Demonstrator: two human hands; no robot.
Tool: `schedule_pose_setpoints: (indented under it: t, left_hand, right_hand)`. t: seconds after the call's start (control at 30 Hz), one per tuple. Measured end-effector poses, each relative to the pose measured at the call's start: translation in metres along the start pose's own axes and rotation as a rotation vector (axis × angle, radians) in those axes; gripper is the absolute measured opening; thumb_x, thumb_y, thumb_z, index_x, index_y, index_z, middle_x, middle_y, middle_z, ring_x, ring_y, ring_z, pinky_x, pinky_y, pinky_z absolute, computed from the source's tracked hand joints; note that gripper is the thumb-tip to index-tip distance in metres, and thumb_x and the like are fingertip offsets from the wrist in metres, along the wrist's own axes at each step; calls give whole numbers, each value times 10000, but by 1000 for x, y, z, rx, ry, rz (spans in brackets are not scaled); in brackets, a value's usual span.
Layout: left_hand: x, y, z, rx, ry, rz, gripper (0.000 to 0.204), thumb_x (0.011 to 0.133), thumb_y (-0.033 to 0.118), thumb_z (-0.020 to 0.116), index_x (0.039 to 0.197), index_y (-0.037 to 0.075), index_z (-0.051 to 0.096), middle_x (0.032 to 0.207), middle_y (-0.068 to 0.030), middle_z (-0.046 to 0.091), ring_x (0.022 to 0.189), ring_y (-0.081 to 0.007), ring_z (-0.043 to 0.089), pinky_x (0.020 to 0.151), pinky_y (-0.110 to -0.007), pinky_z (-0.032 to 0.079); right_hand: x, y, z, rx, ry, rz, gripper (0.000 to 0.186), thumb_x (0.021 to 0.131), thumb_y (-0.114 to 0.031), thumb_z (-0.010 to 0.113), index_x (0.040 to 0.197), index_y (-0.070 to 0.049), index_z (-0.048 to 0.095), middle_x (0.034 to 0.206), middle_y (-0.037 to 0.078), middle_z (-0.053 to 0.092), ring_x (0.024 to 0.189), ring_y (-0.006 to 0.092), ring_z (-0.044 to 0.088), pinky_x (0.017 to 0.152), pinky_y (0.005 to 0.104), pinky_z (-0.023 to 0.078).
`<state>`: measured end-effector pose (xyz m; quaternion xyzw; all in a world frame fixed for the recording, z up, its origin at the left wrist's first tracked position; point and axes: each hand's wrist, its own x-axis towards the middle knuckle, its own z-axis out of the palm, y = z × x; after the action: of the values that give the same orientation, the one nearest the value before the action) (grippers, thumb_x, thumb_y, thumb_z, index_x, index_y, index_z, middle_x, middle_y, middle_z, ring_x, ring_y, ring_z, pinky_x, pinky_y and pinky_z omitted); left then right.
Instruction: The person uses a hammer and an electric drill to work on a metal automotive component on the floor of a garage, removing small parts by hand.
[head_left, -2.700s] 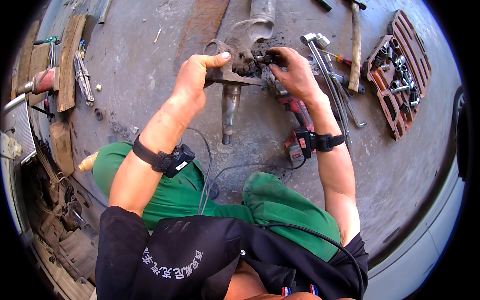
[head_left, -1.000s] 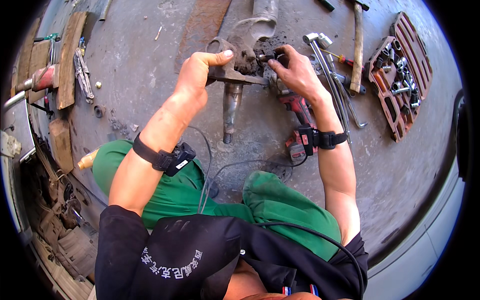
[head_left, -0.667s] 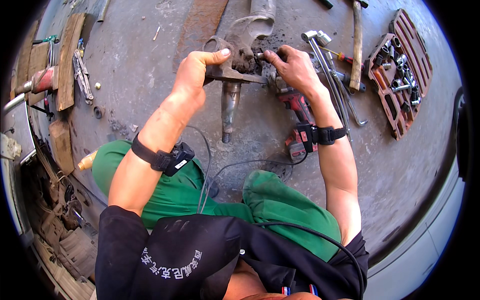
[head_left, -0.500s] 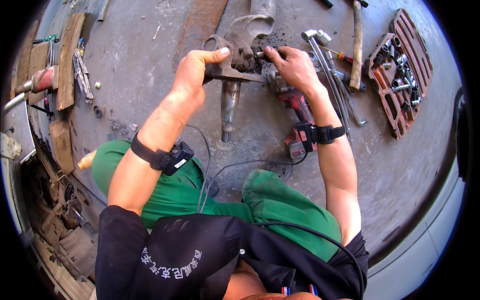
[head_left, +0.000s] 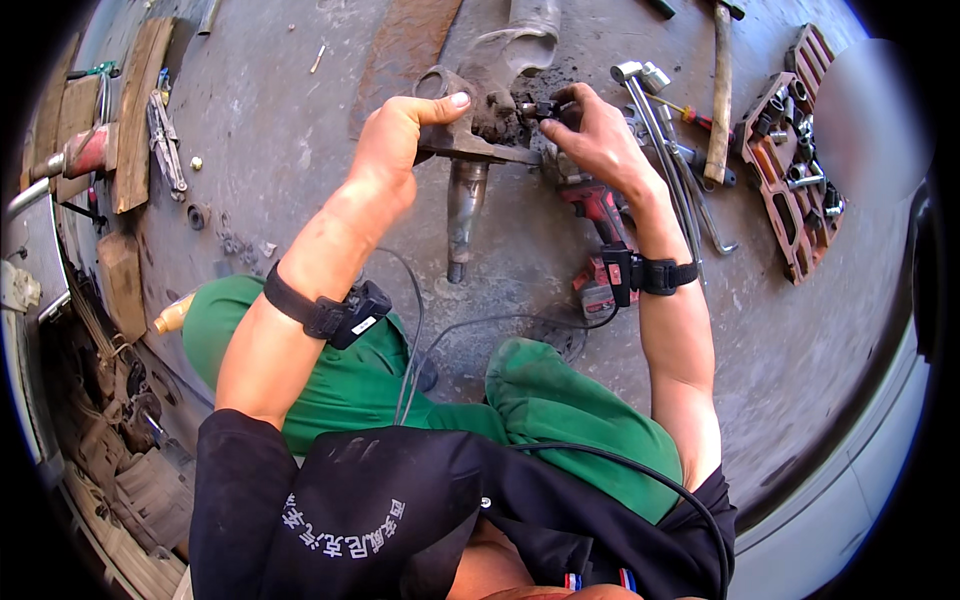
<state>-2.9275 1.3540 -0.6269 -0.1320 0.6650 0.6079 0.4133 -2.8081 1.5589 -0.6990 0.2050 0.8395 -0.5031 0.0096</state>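
**Right hand [head_left: 605,140] pinches a small dark fitting [head_left: 544,110] against a grimy metal knuckle [head_left: 482,152]**

The knuckle sits over the floor [head_left: 310,150] ahead of the person's knees, its tapered shaft [head_left: 466,212] pointing back toward them. The left hand [head_left: 392,135] is wrapped around the flange's left side, thumb on top; its other fingers are mostly hidden. The right thumb and index finger close on the fitting at the knuckle's right side; whether it is seated cannot be told.

The likeliest trouble is dirt: loose black grit [head_left: 522,132] lies right by the fitting and could work into the joint. A greasy or shallow pinch could let the piece drop into that debris. If the left grip slackens, the knuckle might tip and knock the fitting askew. The thin cable [head_left: 470,329] looping between the forearms could snag on the red cordless tool [head_left: 600,215].

To the right, an orange-brown socket tray [head_left: 783,215] holds jumbled silvery and dark sockets [head_left: 800,172]; a pale blur covers part of it.
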Motion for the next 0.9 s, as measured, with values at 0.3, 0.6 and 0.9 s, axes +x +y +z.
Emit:
schedule_pose_setpoints:
  t: [0.3, 0.6, 0.9]
  left_hand:
    - [0, 0, -3, -2, -1, 6, 203, 734, 199, 758, 845, 39, 697, 830, -39, 679, 812, -151, 579, 842, -290, 378]
    - [4, 1, 2, 33, -2, -8, 227, 741, 207, 751, 888, 42, 699, 848, -44, 682, 828, -163, 594, 847, -296, 397]
    - [1, 0, 0, -45, -71, -8, 221, 828, 176, 706, 977, 14, 691, 960, -72, 703, 896, -178, 648, 894, -306, 453]
  right_hand:
    - [7, -13, 0, -278, -34, 163, 597, 951, -533, 503, 851, 36, 653, 871, 273, 665, 910, 446, 634, 803, 487, 498]
    - [8, -6, 1, -316, -24, 212, 674, 960, -599, 402, 851, -1, 692, 878, 251, 678, 897, 447, 637, 791, 495, 501]
    - [6, -14, 1, -290, -58, 271, 626, 947, -550, 458, 807, 12, 694, 846, 254, 684, 876, 421, 667, 813, 495, 520]
